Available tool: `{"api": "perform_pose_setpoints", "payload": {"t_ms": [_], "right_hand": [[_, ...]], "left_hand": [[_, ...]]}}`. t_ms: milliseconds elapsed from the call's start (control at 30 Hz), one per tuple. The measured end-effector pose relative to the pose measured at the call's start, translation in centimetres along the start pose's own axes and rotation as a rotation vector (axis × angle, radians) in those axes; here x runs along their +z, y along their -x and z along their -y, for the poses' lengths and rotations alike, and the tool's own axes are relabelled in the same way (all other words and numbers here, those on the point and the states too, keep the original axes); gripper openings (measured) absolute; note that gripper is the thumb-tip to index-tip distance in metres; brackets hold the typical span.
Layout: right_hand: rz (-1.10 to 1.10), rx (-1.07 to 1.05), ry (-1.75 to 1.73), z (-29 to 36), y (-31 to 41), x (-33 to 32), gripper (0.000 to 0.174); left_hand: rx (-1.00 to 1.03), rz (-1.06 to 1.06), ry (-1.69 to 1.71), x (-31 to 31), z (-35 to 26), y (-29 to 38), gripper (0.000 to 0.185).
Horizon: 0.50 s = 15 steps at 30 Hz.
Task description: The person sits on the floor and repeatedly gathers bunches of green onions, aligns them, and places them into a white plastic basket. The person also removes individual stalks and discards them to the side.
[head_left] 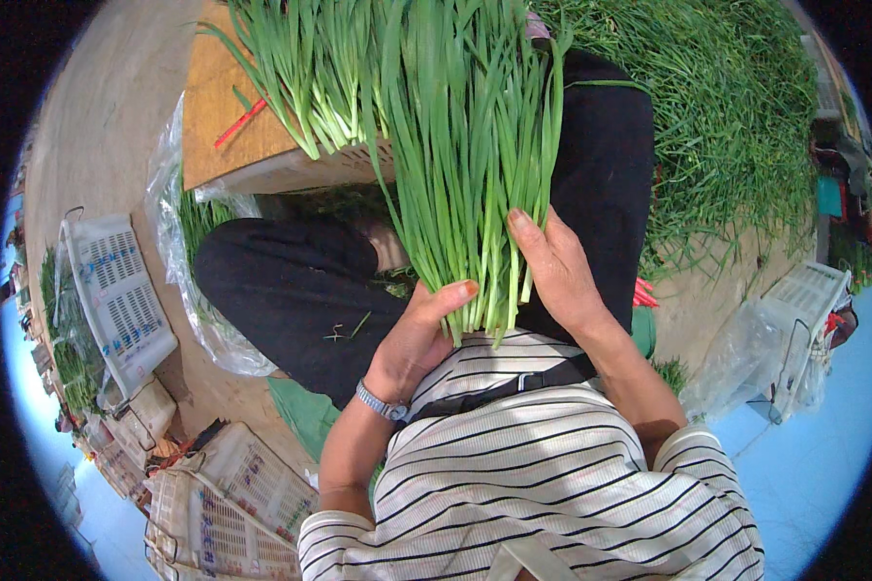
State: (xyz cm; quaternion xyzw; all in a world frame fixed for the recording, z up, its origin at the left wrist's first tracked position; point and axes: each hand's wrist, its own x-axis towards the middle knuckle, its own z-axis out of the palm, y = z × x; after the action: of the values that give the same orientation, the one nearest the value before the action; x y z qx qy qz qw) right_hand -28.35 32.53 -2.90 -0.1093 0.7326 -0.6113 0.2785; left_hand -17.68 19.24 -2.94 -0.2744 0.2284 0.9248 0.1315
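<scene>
A thick bunch of garlic chives [458,167] rests between my two hands, its pale cut ends towards my waist. My left hand [429,319] grips the stem ends from the left, thumb laid across the front. Higher up, my right hand [556,269] holds the bunch's right side with its thumb on the stalks. The fingers of both hands are largely hidden behind the leaves. Beyond the bunch, more chives [327,94] lie on a wooden board [218,80], their white ends over its near edge. Beside them on the board is a red strip [241,123].
A large heap of loose green leaves [727,123] covers the ground at right. White plastic crates stand at left [120,290], lower left [225,508] and right [806,305]. Clear plastic sheeting [167,189] hangs by the board. Red strips [645,293] lie beside my right leg.
</scene>
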Motion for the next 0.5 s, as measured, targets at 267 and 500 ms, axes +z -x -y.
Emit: {"api": "perform_pose_setpoints", "payload": {"t_ms": [267, 500], "right_hand": [[-0.003, -0.125, 0.309, -0.1, 1.7, 0.2, 0.036], [0.020, -0.193, 0.538, -0.3, 1.5, 0.3, 0.032]], "left_hand": [[-0.063, 0.039, 0.032, -0.3, 0.2, -0.1, 0.053], [-0.021, -0.025, -0.137, 0.6, 0.6, -0.7, 0.050]]}}
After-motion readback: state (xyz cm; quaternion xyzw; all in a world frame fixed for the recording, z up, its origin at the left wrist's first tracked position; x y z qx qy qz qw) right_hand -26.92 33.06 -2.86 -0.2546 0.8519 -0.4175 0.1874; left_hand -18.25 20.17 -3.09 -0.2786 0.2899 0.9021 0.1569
